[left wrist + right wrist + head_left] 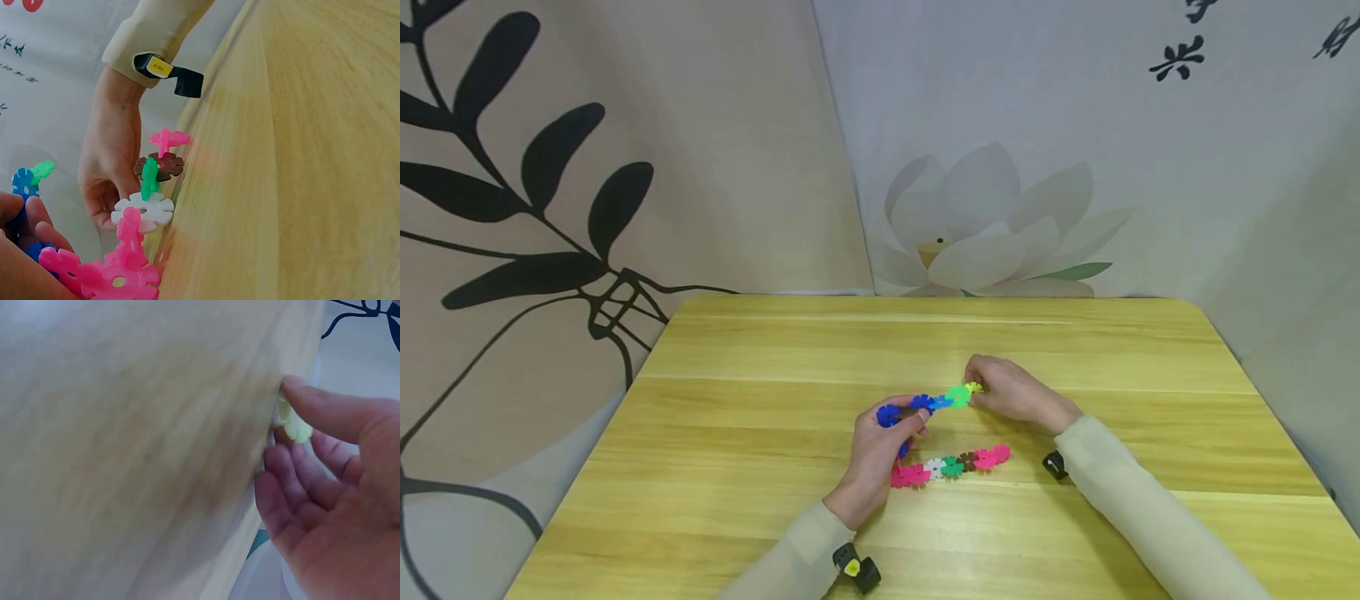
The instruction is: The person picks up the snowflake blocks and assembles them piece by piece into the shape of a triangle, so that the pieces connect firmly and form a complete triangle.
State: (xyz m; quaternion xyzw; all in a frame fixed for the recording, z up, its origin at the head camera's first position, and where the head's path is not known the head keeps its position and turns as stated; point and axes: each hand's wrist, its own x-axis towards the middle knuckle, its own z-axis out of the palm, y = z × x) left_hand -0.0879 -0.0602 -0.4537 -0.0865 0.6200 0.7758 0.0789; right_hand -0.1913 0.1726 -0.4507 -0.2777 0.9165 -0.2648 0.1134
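Observation:
A chain of plastic snowflake discs bends round in a U shape above the table. My left hand [876, 450] grips it at the dark blue discs [889, 415], thumb on top. From there the upper arm runs through a light blue disc [938, 402] and a light green disc [958, 397] to a yellow disc [974, 387]. My right hand [1013, 392] pinches that yellow disc between thumb and fingers, also seen in the right wrist view. The lower arm has pink discs [119, 281], a white disc [147, 212], a green disc [150, 178], a brown disc [164, 166] and a pink end.
The light wooden table [760, 358] extends around both hands. Behind it hangs a pale backdrop [737, 150] with dark leaves and a white lotus. A black strap device [856, 568] sits at the left wrist, another [1055, 465] at the right.

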